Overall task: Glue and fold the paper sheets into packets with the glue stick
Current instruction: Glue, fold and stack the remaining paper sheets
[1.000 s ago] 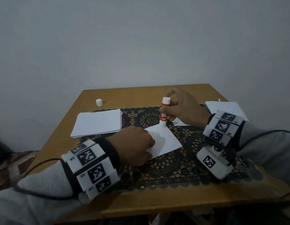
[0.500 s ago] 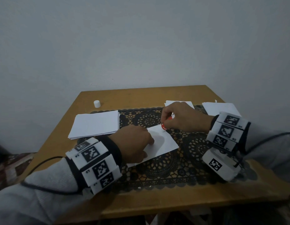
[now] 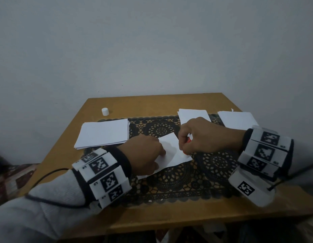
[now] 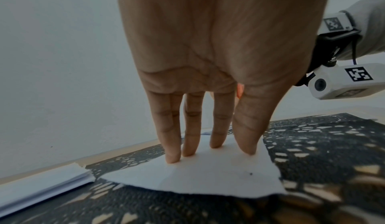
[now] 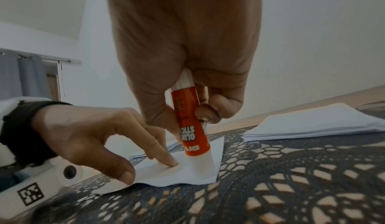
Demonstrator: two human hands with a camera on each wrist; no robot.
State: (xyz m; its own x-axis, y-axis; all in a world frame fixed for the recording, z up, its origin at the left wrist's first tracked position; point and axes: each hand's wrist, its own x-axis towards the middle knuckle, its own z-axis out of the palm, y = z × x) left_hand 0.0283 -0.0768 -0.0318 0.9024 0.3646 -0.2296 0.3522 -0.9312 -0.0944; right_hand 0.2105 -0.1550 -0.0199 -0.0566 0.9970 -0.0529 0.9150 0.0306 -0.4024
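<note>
White paper stacks (image 3: 103, 135), three

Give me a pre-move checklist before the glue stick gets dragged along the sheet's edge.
1. Sheet pinned: left hand presses it with straight fingertips; ok.
2. Glue stick gripped: right hand curls round it; ok.
3. Tip touching paper: ok in the right wrist view.
4. Cap off: it stands apart on the table; ok.
5. Sheet flat: near edge ripples; not ok.
6. Glue already laid: cannot tell.
</note>
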